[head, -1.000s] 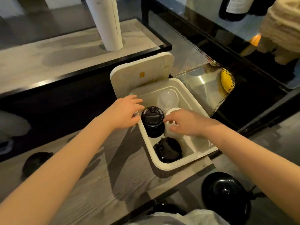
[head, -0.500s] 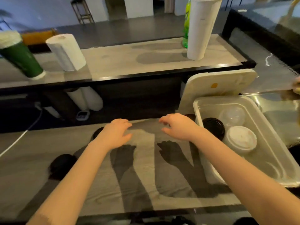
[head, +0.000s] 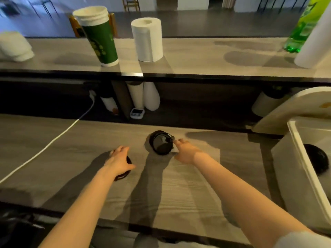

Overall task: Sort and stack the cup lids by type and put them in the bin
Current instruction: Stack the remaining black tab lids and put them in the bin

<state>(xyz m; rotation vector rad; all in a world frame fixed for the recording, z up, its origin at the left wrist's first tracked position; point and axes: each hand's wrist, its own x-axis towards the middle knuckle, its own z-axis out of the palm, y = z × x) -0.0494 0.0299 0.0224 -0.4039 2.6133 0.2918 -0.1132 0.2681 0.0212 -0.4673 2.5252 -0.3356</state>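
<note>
Grey wood counter (head: 188, 185) holds two black lids left of the bin (head: 293, 158). My left hand (head: 119, 162) covers the nearer lid (head: 125, 173) (grip hidden), while my right hand (head: 186, 152), fingers spread, touches the farther lid (head: 161, 144), holding nothing.

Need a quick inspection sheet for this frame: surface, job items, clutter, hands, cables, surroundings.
Surface: grey wood-grain counter, hand shadows across it.
Job's things: black lid loose on the counter; second black lid mostly under the left hand; white bin at right, open, a black lid inside.
Clutter: nothing seen on the counter.
Grippers: left hand rests on its lid; right hand open, fingertips at the loose lid's edge.
Cables: white cable runs across the counter's left.
Surroundings: raised shelf with green cup stack, paper towel roll, green bottle.
</note>
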